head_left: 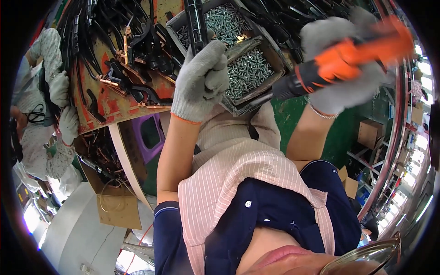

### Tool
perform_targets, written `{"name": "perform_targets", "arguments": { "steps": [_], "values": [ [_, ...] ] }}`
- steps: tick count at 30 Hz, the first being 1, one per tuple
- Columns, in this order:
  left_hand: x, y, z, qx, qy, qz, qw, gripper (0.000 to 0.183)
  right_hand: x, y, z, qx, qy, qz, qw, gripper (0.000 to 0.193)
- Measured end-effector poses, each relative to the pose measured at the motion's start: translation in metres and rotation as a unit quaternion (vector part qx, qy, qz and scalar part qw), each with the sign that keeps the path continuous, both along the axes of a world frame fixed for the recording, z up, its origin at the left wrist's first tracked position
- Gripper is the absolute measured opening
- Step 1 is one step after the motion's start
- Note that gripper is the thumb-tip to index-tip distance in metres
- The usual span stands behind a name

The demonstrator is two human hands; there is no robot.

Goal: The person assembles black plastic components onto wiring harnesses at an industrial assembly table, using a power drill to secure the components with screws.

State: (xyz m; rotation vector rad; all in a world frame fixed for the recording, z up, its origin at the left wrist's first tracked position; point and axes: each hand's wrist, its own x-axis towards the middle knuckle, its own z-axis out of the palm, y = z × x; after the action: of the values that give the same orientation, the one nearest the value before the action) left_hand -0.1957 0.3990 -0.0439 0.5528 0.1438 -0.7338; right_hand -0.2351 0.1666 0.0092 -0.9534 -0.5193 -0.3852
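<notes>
My left hand (201,81), in a grey knitted glove with an orange cuff, is closed around the lower end of a long black plastic part (196,26). My right hand (353,89), gloved alike and smeared by motion, grips an orange and black power screwdriver (337,64). Its black nose points down and left, toward the near corner of a screw box (280,62). That box holds heaps of small silver screws (250,73) in its compartments, with a wooden strip (245,49) across it. A few brass-coloured pieces lie among the screws.
Black cabled parts with copper ends (133,68) crowd the worn red-yellow table (110,107) on the left. More black parts (275,25) lie behind the box. At far left, a co-worker's gloved hands (59,89) show. A cardboard box (118,206) stands below the table.
</notes>
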Motion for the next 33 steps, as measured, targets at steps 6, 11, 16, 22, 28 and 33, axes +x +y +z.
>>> {"name": "perform_targets", "arguments": {
  "steps": [6,11,16,22,28,33],
  "values": [
    [0.002,-0.016,0.002,-0.049,0.084,0.008,0.995,0.014,-0.031,-0.003,0.034,0.081,-0.048,-0.031,0.995,0.04],
    [0.002,-0.012,-0.008,-0.006,0.064,-0.003,0.998,0.022,-0.033,0.006,0.021,0.136,-0.006,-0.157,0.978,0.041],
    [0.0,-0.011,0.001,0.105,0.0,-0.042,0.994,0.019,-0.038,-0.032,0.012,0.214,0.067,-0.21,0.952,0.041],
    [0.003,-0.016,0.004,0.193,0.0,-0.063,0.979,0.023,-0.025,-0.037,0.004,0.239,0.125,-0.272,0.924,0.038],
    [0.002,-0.017,0.005,0.19,0.003,-0.054,0.98,0.022,-0.018,-0.005,0.004,0.322,0.081,-0.136,0.933,0.04],
    [0.002,-0.015,0.006,0.185,0.007,-0.047,0.982,0.021,-0.023,0.016,-0.009,0.252,0.105,-0.188,0.943,0.038]
  ]
}}
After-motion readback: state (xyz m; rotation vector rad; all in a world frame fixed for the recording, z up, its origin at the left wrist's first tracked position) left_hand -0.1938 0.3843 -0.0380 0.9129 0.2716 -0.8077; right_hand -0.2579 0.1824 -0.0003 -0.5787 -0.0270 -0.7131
